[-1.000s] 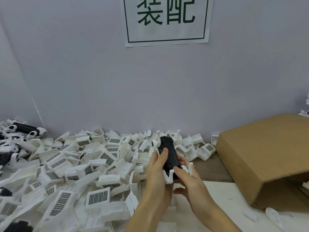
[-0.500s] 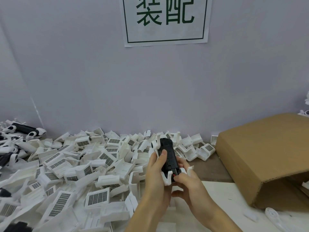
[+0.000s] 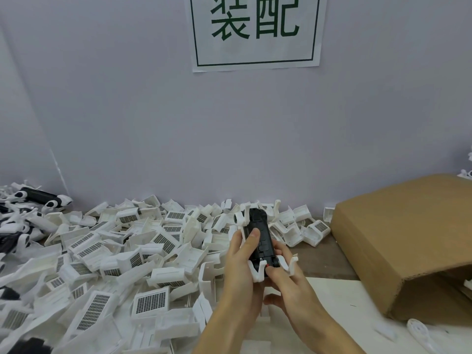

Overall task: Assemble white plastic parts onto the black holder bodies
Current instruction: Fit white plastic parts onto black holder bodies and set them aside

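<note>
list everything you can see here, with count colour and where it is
black holder body: one, black with white clips at both ends, held in both hands at centre
white plastic parts: too many to count, white with dark grilles, heaped on the left
finished holders: several, black and white, far left
cardboard box: one, brown, right
sign: one, white with green characters, on the wall
left hand: grips the body
right hand: pinches its near end

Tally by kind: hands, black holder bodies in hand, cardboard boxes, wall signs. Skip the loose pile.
Hands: 2, left hand and right hand
Black holder body in hand: 1
Cardboard box: 1
Wall sign: 1
Total: 5
</note>
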Motion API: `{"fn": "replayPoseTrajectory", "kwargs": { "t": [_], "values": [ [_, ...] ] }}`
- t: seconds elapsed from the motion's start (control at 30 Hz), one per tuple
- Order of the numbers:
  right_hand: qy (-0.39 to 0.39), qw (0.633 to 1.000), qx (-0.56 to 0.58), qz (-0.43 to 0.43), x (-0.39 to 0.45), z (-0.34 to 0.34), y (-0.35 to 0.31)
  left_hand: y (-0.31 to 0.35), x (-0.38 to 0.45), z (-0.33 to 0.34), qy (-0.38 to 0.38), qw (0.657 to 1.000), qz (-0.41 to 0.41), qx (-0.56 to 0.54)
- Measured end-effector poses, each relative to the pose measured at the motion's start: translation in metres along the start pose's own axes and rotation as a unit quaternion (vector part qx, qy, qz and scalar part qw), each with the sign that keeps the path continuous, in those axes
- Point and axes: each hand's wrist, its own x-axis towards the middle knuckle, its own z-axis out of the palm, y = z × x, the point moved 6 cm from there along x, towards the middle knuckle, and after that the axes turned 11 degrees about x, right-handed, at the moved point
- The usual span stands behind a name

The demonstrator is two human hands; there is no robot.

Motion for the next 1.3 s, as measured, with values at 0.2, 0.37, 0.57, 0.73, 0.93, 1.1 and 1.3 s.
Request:
{"fn": "replayPoseTrajectory", "kwargs": {
  "t": [0.2, 0.37, 0.57, 0.73, 0.93, 1.1, 1.3],
  "values": [
    [-0.019, 0.998, 0.057, 0.016, 0.0, 0.003, -0.002, -0.003, 0.001, -0.003, 0.008, 1.0, -0.003, 0.008],
    [0.0, 0.998, 0.059, 0.025, 0.002, -0.001, 0.003, -0.006, 0.003, -0.005, 0.027, 0.999, -0.008, 0.015],
    [-0.001, 0.997, 0.052, 0.049, 0.002, 0.001, 0.007, -0.01, 0.004, -0.01, 0.047, 0.999, -0.024, 0.001],
    [-0.016, 0.997, 0.057, 0.05, 0.001, 0.004, 0.004, -0.01, 0.004, -0.01, 0.053, 0.998, -0.022, 0.003],
    [-0.002, 0.996, 0.07, 0.052, 0.002, 0.001, 0.007, -0.012, 0.007, -0.011, 0.058, 0.998, -0.002, 0.023],
    [0.01, 0.994, 0.084, 0.063, 0.003, 0.0, 0.008, -0.012, 0.009, -0.01, 0.05, 0.998, 0.002, 0.031],
    [-0.004, 0.991, 0.11, 0.07, 0.0, 0.003, 0.005, -0.011, 0.008, -0.01, 0.061, 0.998, -0.001, 0.031]
  ]
}}
